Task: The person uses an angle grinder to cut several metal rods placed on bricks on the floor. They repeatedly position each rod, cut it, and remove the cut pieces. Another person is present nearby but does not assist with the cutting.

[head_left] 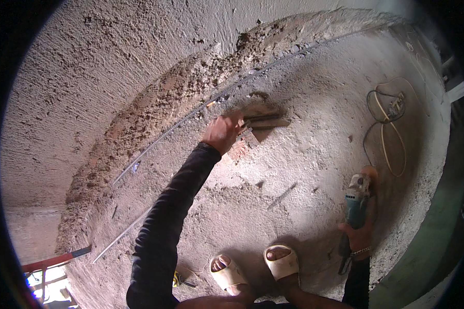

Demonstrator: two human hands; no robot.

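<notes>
My right hand [358, 237] is wrapped round the body of a teal angle grinder [354, 206]. The grinder is held at the right with its orange-brown disc [369, 172] pointing away from me. My left arm reaches forward, and my left hand [221, 134] is closed low over the floor. Its fingertips meet the end of dark, narrow strips [268, 122]; what exactly they grip is hidden. Right beside those fingers lies a reddish broken brick piece [242, 147].
A long thin rod [175, 126] lies along the rough wall's chipped base. Looped cable with a connector [394, 105] rests at the right. A yellow tape measure [177, 279] sits left of my sandalled feet. A red bar [51, 261] is at lower left. The floor drops off at right.
</notes>
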